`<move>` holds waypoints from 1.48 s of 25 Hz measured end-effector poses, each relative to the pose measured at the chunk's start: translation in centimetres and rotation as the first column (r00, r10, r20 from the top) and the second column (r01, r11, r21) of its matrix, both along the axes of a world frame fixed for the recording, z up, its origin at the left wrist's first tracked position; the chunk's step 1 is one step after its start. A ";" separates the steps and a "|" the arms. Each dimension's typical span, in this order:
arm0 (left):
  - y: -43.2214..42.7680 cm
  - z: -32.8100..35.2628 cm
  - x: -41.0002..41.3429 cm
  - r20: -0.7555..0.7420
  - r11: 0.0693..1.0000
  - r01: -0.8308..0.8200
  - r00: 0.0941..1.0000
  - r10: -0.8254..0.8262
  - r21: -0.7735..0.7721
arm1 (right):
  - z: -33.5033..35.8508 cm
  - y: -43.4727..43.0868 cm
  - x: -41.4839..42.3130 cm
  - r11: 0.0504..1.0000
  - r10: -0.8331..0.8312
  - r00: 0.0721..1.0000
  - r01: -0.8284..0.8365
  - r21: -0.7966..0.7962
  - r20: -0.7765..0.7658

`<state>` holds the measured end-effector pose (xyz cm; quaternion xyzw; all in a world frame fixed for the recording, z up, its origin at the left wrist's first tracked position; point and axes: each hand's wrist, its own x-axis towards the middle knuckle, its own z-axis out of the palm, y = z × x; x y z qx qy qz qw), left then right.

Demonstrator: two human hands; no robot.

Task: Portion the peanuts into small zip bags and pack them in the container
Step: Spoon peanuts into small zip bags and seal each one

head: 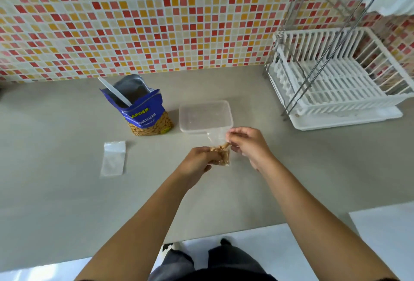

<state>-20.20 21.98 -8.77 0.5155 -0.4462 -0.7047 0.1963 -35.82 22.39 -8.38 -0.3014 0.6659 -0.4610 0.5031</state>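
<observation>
— Why is that small clear zip bag of peanuts (220, 155) held up off the grey worktop (67, 191), there in the centre of the frame?
— To keep the nuts settled in its bottom half while the mouth gets dealt with, I'd say. The left hand (198, 164) grips the filled lower part, its fingers (212, 160) curled round it. The right hand (249, 146) pinches the empty upper edge between thumb and fingers (234, 133). It looks like sealing, though I can't tell whether the strip is closed.
— And the clear rectangular plastic container (205, 114)?
— Just above the hands in the frame, lid off, nothing inside that I can make out. It's a handy spot, since the bag only has to go a short way forward.
— The tall blue foil pouch of peanuts (145, 114)?
— Left of the container, upright, its top spread open, with a white plastic scoop handle (115, 91) poking out, ready for the next portion, I guess. A flat, empty clear zip bag (113, 158) lies at centre left, well apart from the hands.
— Can you read the pouch?
— Partly. "ARDEN" in yellow, its first letters lost in a crease, and "eanuts" in white below. The smaller print is too blurred.
— Anything else?
— A white plastic dish rack (336, 83) at the upper right, against the red, orange and cream mosaic wall (134, 22).
</observation>
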 end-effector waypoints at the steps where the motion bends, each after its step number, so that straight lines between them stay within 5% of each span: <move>1: 0.4 -1.0 -0.7 0.019 1.000 -0.010 1.000 0.010 0.006 | -1.1 0.4 -0.6 1.000 -0.018 1.000 0.018 0.014 -0.003; 4: 1.0 -3.8 -2.5 0.083 0.999 -0.048 0.995 0.047 0.013 | -4.1 0.8 -2.2 0.997 -0.044 0.998 0.047 0.055 -0.055; 9: 1.3 -6.0 -5.0 0.529 0.964 -0.062 0.826 0.196 -0.260 | -7.6 0.2 -3.3 0.996 0.054 0.927 -0.023 0.088 -0.372; 15: 0.9 -6.7 -5.4 0.673 0.923 0.075 0.706 0.218 -0.377 | -8.4 -0.9 -2.6 0.991 0.137 0.810 -0.104 0.090 -0.570; 23: -0.6 -5.4 0.4 0.566 0.856 -0.143 0.694 0.445 -0.497 | -6.6 -0.9 2.0 0.951 0.017 0.675 -0.239 -0.196 -0.737; 30: -2.2 -4.9 13.6 0.549 0.762 -0.347 0.538 0.639 -0.547 | -7.7 -2.1 14.3 0.802 0.286 0.629 -0.570 -0.178 -0.723; 33: -3.5 -5.3 19.4 0.588 0.751 -0.309 0.478 0.653 -0.583 | -8.8 -2.6 18.7 0.728 0.391 0.504 -0.681 -0.076 -0.770; 37: -5.8 -6.3 23.5 0.699 0.870 -0.244 0.521 0.490 -0.428 | -10.7 -3.1 21.7 0.734 0.437 0.314 -0.666 0.132 -0.843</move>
